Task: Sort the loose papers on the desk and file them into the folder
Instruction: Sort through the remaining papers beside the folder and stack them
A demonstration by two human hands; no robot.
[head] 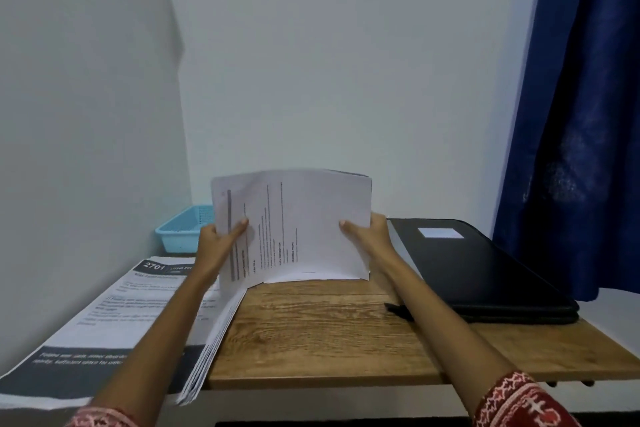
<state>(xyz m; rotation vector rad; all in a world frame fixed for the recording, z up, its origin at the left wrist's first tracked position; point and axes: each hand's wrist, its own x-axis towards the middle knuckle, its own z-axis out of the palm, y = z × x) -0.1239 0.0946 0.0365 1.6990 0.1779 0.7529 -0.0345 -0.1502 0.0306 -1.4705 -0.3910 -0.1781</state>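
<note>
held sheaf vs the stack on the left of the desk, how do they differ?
The held sheaf stands on its lower edge on the desk, gripped by the left hand and right hand; the left stack lies flat, untouched. The sheaf's text runs sideways; the stack's top sheet bears dark banners and "2701". Both are white printed papers outside the closed black folder.

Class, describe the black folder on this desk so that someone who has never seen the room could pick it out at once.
Start at the blue curtain on the right; the wooden desk reaches up to it. On the desk's far right corner the black folder lies flat and closed, right of the right hand. It is the only dark flat thing there, with a small pale label on its cover.
</note>
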